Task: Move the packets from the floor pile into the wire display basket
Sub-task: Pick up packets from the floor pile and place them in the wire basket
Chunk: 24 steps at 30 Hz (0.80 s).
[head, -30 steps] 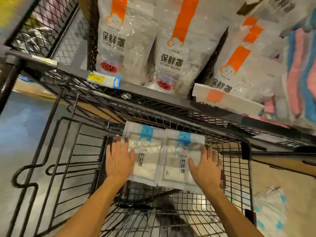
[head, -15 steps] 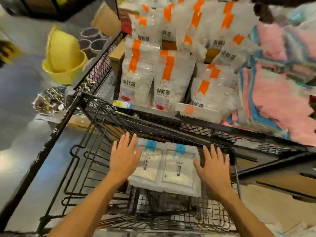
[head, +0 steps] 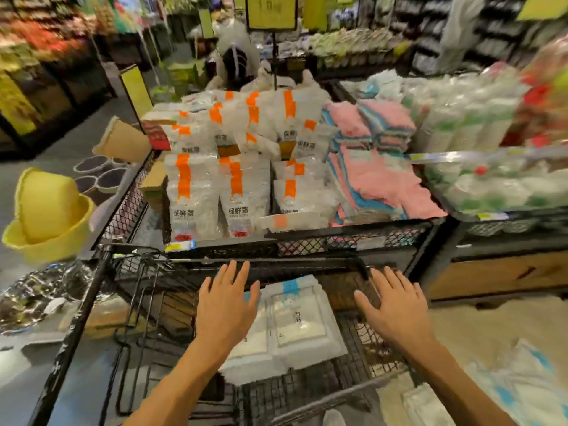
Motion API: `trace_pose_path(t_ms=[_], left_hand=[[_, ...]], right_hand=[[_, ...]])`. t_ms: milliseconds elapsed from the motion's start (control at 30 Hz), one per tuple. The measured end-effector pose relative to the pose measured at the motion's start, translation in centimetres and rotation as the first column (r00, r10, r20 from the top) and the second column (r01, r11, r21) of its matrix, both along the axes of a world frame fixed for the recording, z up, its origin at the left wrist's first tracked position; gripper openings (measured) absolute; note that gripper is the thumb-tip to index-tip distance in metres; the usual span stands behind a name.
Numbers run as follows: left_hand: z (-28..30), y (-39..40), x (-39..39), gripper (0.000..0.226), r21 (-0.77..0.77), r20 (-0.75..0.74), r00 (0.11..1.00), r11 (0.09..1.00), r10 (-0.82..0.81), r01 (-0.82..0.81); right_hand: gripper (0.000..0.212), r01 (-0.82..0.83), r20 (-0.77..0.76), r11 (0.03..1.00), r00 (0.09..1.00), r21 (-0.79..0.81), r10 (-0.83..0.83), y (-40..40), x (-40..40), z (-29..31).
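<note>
Both hands flat, fingers spread, gripping nothing: left hand [head: 226, 309] over the white blue-striped plastic packets [head: 295, 321] lying in the black wire display basket [head: 362, 342], right hand [head: 396, 312] beside them. More packets on the floor [head: 519, 376] (bottom right). Risk: slick stack slides fwd or skews if nudged.

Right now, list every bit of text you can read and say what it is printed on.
"保鲜罩": on the clear plastic bags with orange stripes on the upper shelf.
"2": on the white packets with blue tabs in the black wire basket; their other characters are blurred.
Yellow hanging sign: blurred, unreadable.
Yellow shelf price tag: too small.
</note>
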State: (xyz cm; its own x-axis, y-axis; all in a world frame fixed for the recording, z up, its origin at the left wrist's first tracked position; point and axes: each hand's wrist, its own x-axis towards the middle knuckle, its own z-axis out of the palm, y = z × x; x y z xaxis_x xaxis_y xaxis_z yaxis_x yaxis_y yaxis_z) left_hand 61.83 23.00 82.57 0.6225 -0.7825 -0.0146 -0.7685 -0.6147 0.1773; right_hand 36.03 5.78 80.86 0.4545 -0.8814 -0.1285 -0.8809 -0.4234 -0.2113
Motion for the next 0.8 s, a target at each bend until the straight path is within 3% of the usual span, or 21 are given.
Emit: trace_pose_path(t_ms=[233, 300, 367, 500, 800], left_hand=[[0.4, -1.1, -7.8, 0.061, -0.046, -0.053, 0.941, 0.942, -0.334, 0.332], [0.3, -1.6, -11.1, 0.065, -0.067, -0.083, 0.901, 0.904, -0.427, 0.422], [0.2, -2.1, -14.5, 0.064, -0.083, -0.119, 0.854, 0.863, -0.506, 0.499], [0.8, -3.0, -20.8, 0.060, -0.095, -0.128, 0.768, 0.779, -0.627, 0.620], [0.3, -7.1, -34.7, 0.060, -0.064, -0.084, 0.632, 0.637, -0.770, 0.768]], right_hand=[[0.087, 0.292, 0.051, 0.955, 0.956, -0.048, -0.290, 9.1, -11.6, 3.1], [0.080, 0.384, 0.059, 0.921, 0.923, -0.063, -0.381, 11.6, -15.6, 3.7], [0.075, 0.481, 0.068, 0.875, 0.876, -0.046, -0.478, 13.7, -19.8, 4.0], [0.095, 0.641, 0.068, 0.764, 0.767, -0.072, -0.638, 17.0, -27.5, 3.7], [0.082, 0.848, 0.084, 0.529, 0.527, -0.002, -0.845, 21.7, -42.3, 1.1]])
